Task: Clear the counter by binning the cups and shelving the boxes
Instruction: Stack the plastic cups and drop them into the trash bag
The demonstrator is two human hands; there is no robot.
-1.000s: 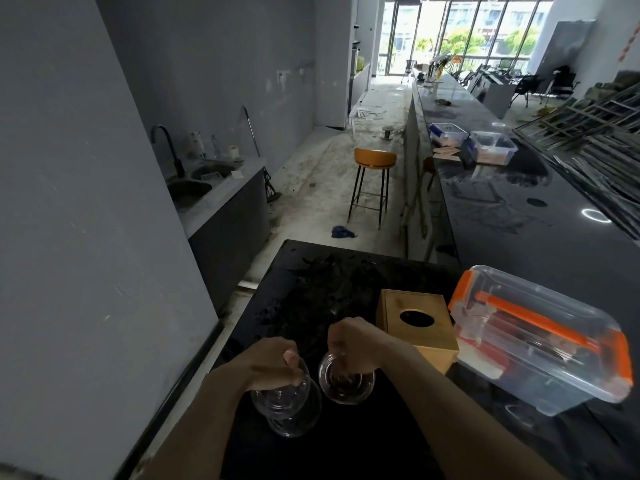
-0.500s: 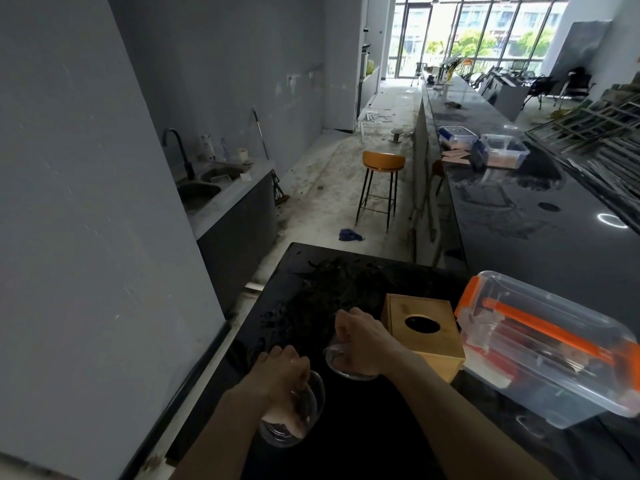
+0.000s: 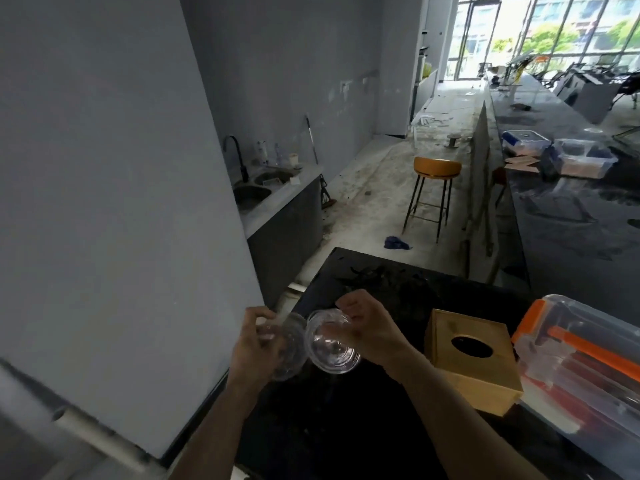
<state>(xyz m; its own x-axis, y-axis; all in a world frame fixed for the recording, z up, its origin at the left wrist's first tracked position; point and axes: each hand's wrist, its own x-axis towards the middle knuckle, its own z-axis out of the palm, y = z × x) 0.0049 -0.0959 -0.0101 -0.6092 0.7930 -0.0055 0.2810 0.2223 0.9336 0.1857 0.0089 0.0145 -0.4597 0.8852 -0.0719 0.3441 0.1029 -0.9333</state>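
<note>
My left hand [image 3: 254,344] grips a clear plastic cup [image 3: 289,348], tilted on its side above the left edge of the black counter [image 3: 346,427]. My right hand [image 3: 370,329] holds a second clear cup [image 3: 330,346], its open mouth facing me. The two cups touch rim to rim. To the right on the counter sits a wooden tissue box [image 3: 472,358] with a round hole on top. Beside it stands a clear plastic storage box [image 3: 585,368] with orange latches, partly cut off by the frame edge.
A grey wall [image 3: 121,202] rises close on the left. Beyond the counter stand a sink unit [image 3: 270,188], an orange stool [image 3: 434,188] and a long dark counter [image 3: 571,216] bearing plastic containers [image 3: 585,157]. A blue rag [image 3: 396,242] lies on the dusty floor.
Both hands have lifted their cups off the counter and brought them together at the left edge. The view has shifted left.
</note>
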